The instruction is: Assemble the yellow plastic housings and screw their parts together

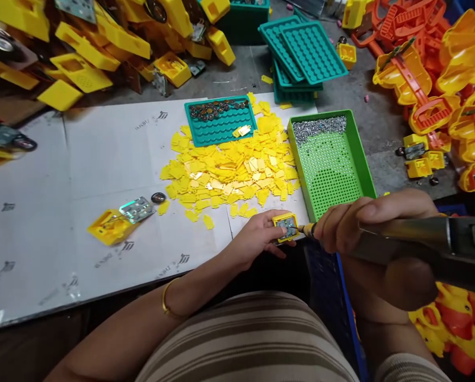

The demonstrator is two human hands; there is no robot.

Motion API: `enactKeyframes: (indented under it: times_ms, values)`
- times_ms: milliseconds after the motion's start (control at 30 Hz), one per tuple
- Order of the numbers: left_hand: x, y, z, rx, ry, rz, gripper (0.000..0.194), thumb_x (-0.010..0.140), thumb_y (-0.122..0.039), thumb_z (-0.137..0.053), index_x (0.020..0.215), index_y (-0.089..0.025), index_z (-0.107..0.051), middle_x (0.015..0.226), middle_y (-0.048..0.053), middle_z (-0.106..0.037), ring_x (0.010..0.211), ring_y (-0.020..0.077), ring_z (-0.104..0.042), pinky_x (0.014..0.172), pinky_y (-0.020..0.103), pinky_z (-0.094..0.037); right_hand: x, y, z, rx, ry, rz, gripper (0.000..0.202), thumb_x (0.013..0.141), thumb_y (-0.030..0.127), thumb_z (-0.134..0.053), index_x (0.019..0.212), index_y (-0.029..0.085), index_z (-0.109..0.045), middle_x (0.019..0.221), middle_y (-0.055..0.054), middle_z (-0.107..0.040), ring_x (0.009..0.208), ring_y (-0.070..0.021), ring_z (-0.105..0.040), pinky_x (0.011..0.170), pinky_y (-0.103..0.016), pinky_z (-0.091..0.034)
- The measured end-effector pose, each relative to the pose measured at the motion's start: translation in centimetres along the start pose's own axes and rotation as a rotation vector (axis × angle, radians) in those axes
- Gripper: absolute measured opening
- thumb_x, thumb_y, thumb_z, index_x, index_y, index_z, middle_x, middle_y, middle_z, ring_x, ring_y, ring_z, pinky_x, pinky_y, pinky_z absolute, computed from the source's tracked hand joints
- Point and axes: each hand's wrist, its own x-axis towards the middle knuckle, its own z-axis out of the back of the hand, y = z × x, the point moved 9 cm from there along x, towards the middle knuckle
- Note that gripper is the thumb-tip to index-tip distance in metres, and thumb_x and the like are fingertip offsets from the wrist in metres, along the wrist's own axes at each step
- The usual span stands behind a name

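Observation:
My left hand (263,233) pinches a small yellow plastic case (277,220) at the table's front edge. Inside the case sits a grey-green circuit board (288,225). My right hand (352,223) is wrapped around a dark power screwdriver (410,236). Its thin bit reaches into the case and meets the board; whether a screw is under the tip is too small to tell. Left of my left hand, another yellow case (112,227) lies on the table with a wired circuit board (137,210) and a round dark part (158,198) beside it.
A heap of yellow flat pieces (229,175) spreads mid-table around a teal tray (221,132). Right of it stands a green perforated box (360,154) with screws. Teal trays (312,53) are stacked behind. Yellow cases (81,71) pile up at back left, orange-yellow toy shells (424,95) at right.

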Motion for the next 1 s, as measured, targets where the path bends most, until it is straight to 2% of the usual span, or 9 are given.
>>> enactKeyframes:
  times_ms: [67,300,500,767,1000]
  values:
    - [0.0,0.0,0.0,0.011,0.010,-0.004,0.044,0.073,-0.015,-0.061,0.116,-0.011,-0.055,0.091,0.007,-0.066,0.070,0.0155,-0.065,0.046,0.021,-0.053,0.2,0.1,0.1,0.009,-0.005,0.057,0.026,0.084,0.040,-0.065,0.102,0.022,-0.058,0.063,0.001,-0.054,0.056,-0.0161,-0.058,0.054,-0.034,-0.051]
    - [-0.1,-0.3,-0.2,0.081,0.033,-0.009,0.046,0.074,-0.021,-0.062,0.119,-0.011,-0.054,0.101,0.011,-0.065,0.078,0.0171,-0.064,0.047,0.020,-0.052,0.5,-0.5,0.0,-0.010,-0.038,-0.008,0.023,0.084,0.041,-0.064,0.099,0.025,-0.058,0.062,0.002,-0.053,0.055,-0.0157,-0.057,0.056,-0.035,-0.051]
    - [-0.2,-0.4,-0.4,0.110,0.037,-0.003,0.049,0.075,-0.024,-0.063,0.121,-0.011,-0.054,0.105,0.012,-0.065,0.079,0.0170,-0.064,0.046,0.019,-0.051,0.9,-0.6,-0.1,-0.022,0.021,0.041,0.024,0.084,0.041,-0.065,0.101,0.024,-0.059,0.061,0.001,-0.055,0.054,-0.0162,-0.057,0.053,-0.034,-0.050]
    - [-0.1,-0.6,-0.3,0.101,0.024,-0.005,0.043,0.073,-0.025,-0.065,0.113,-0.013,-0.059,0.100,0.009,-0.066,0.072,0.0153,-0.064,0.044,0.020,-0.050,0.7,-0.6,-0.3,-0.057,0.003,0.051,0.025,0.084,0.042,-0.064,0.101,0.024,-0.059,0.061,0.002,-0.055,0.054,-0.0156,-0.057,0.052,-0.032,-0.050]
    - [0.4,0.1,-0.4,0.081,0.047,-0.005,0.032,0.071,-0.019,-0.060,0.102,-0.014,-0.065,0.088,0.006,-0.067,0.062,0.0121,-0.062,0.045,0.019,-0.047,0.9,-1.5,-1.6,0.035,0.073,-0.005,0.020,0.081,0.036,-0.069,0.085,0.022,-0.055,0.061,0.004,-0.054,0.048,-0.0118,-0.052,0.048,-0.029,-0.046]
